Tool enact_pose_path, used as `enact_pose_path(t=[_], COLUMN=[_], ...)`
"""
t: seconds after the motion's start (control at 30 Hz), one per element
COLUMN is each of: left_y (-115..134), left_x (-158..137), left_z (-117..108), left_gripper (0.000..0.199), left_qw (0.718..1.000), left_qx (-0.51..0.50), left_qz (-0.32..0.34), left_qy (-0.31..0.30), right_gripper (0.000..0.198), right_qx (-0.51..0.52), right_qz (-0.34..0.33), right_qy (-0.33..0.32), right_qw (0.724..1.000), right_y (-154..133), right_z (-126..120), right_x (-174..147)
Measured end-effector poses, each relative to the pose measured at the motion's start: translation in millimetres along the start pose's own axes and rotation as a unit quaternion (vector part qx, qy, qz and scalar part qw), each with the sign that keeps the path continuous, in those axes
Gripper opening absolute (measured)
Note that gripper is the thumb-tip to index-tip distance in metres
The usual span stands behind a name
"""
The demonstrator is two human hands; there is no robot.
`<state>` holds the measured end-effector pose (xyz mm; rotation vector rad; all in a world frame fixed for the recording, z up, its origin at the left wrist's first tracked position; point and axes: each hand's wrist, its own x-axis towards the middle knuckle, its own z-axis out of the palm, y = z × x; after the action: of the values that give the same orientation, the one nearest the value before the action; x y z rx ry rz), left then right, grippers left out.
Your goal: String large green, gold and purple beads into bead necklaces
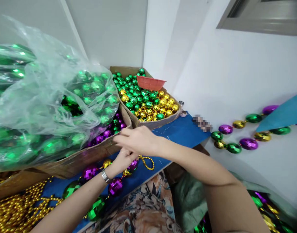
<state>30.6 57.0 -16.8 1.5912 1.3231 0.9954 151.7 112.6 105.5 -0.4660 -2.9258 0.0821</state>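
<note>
My left hand (124, 160), with a silver watch at the wrist, is closed above the blue tabletop; what it grips is hidden. Across and just beyond it reaches my right hand (140, 139), its fingers bent and pressed together, slightly blurred, and anything in them is too small to make out. Below the left hand lies a string of large faceted balls, among them a purple ball (115, 186) and a green ball (96, 208). A loop of small gold beads (148, 162) sticks out to the right of the left hand.
A cardboard box (160, 123) holds green and gold balls and a red plastic basket (150, 83). Clear plastic bags (49, 84) of green balls rest on a box with purple balls. Gold bead strands (15, 210) pile at lower left. A ball garland (249, 144) hangs at right.
</note>
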Motion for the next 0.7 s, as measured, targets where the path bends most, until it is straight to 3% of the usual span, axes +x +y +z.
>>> enact_pose_path(t=[0.1,0.2,0.3,0.4,0.47,0.53,0.63,0.7], left_y=[4,10,14,13,12,13,19,23], left_x=[0,-1,0,0,-1,-3,-8,-9], left_z=[-8,-11,-13,-15,-17,-19,-22,-24], left_gripper=[0.032,0.031,0.03,0.029,0.026,0.021,0.019,0.021], left_qw=[0.998,0.992,0.985,0.983,0.988,0.996,0.995,0.978], left_qx=[-0.054,-0.11,-0.134,-0.15,-0.129,-0.068,0.048,0.111], left_qz=[-0.022,-0.065,-0.102,-0.099,-0.072,-0.022,0.09,0.175], left_qy=[-0.01,-0.008,-0.026,-0.038,-0.044,-0.043,-0.016,-0.002], right_gripper=[0.025,0.021,0.023,0.026,0.026,0.026,0.032,0.039], right_qx=[0.107,0.207,0.198,0.182,0.212,0.258,0.36,0.455], right_qz=[0.1,0.145,0.172,0.154,0.121,0.129,0.207,0.226], right_qy=[0.071,0.08,0.098,0.087,0.065,0.093,0.151,0.102], right_qw=[0.987,0.964,0.96,0.967,0.967,0.953,0.897,0.855], right_y=[22,22,14,7,6,9,15,18], right_z=[28,66,86,87,83,80,82,89], right_x=[-47,-77,-88,-92,-92,-91,-85,-80])
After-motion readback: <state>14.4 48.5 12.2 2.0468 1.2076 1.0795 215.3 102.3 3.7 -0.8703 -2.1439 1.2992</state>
